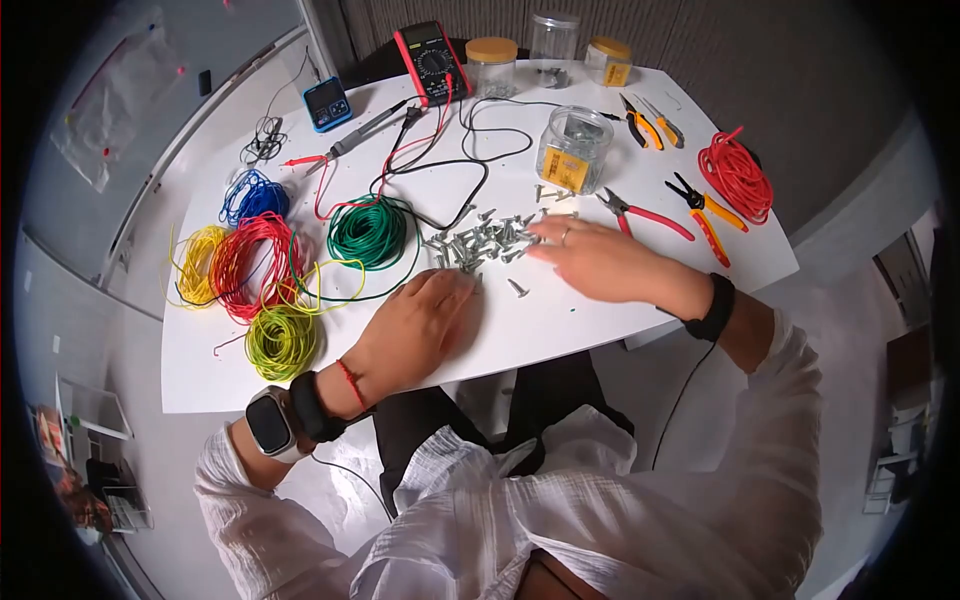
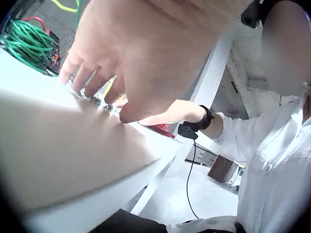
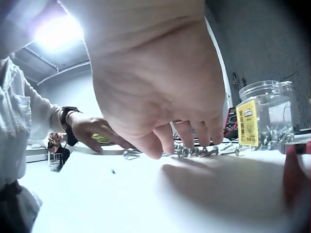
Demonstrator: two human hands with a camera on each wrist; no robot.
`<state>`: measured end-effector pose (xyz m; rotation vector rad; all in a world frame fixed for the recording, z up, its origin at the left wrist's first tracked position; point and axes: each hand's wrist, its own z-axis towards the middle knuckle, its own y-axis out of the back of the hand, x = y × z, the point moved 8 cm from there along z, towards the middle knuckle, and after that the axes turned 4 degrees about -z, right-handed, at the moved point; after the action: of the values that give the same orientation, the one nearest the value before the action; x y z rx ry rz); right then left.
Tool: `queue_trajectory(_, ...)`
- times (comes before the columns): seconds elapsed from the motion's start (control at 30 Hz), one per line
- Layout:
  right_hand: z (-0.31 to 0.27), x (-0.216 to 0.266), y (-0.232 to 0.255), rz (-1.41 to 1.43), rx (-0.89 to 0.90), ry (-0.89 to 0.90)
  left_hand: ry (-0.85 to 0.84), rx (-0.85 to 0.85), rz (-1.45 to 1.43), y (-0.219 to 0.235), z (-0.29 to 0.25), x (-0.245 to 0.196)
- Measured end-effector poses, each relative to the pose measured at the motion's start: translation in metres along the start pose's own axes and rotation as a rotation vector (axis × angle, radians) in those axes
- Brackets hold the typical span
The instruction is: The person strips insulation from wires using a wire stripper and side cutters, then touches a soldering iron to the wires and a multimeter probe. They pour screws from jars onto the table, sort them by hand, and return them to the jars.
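A loose pile of silver screws [image 1: 480,240] lies on the white table between the two hands. My left hand [image 1: 422,322] is at the pile's near left side, palm down. In the left wrist view its fingertips [image 2: 92,90] reach down right at several screws. From the right, my right hand [image 1: 600,262], with a ring on one finger, reaches over the pile's edge. The right wrist view shows its spread fingers [image 3: 183,133] pointing down among the screws, none gripped. One single screw [image 1: 517,288] lies apart, nearer the body. Behind the pile stands an uncapped clear jar [image 1: 575,150] with screws inside.
Coils of green wire [image 1: 367,232], red wire [image 1: 255,265] and yellow-green wire [image 1: 281,343] lie at left. Red-handled cutters [image 1: 645,214] and wire strippers [image 1: 706,215] lie at right. A multimeter [image 1: 433,64], soldering iron [image 1: 365,130] and lidded jars [image 1: 491,66] are at the back.
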<state>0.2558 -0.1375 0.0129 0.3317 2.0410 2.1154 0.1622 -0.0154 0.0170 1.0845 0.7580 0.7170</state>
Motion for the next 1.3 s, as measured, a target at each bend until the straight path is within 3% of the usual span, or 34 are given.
queue_trajectory(0.17, -0.005, -0.015, 0.012, 0.071, -0.044, -0.123, 0.084, 0.073, -0.105, 0.011, -0.012, 0.001)
queue_trajectory(0.53, -0.006, -0.020, 0.000, 0.003, 0.050, -0.151, 0.054, 0.058, -0.134, 0.006, -0.020, 0.002)
queue_trajectory(0.67, 0.005, -0.034, 0.011, -0.018, -0.048, -0.292, 0.088, 0.044, -0.063, 0.008, -0.011, 0.007)
queue_trajectory(0.73, 0.018, -0.033, 0.020, -0.095, -0.072, -0.353, 0.299, -0.006, -0.079, 0.009, 0.002, 0.011)
queue_trajectory(0.8, 0.025, -0.041, 0.007, 0.000, 0.208, -0.555, 0.355, 0.065, -0.020, -0.002, 0.020, 0.014)
queue_trajectory(0.83, 0.026, -0.044, 0.004, -0.002, 0.202, -0.559, 0.421, 0.138, 0.033, -0.011, 0.025, 0.024)
queue_trajectory(0.9, 0.039, -0.032, -0.002, -0.008, 0.122, -0.314, 0.325, 0.130, 0.182, -0.021, 0.036, 0.032)
queue_trajectory(0.97, 0.042, -0.029, -0.008, 0.037, 0.157, -0.278, 0.258, 0.125, 0.300, -0.021, 0.046, 0.033)
queue_trajectory(1.03, 0.046, -0.026, -0.005, 0.209, 0.018, -0.220, 0.252, 0.093, 0.308, -0.021, 0.053, 0.035)
queue_trajectory(1.1, 0.047, -0.027, -0.004, 0.197, -0.049, -0.216, 0.259, 0.132, 0.276, -0.025, 0.059, 0.039)
queue_trajectory(1.3, 0.045, -0.041, -0.019, 0.617, 0.004, -0.387, 0.176, 0.132, 0.268, -0.031, 0.069, 0.031)
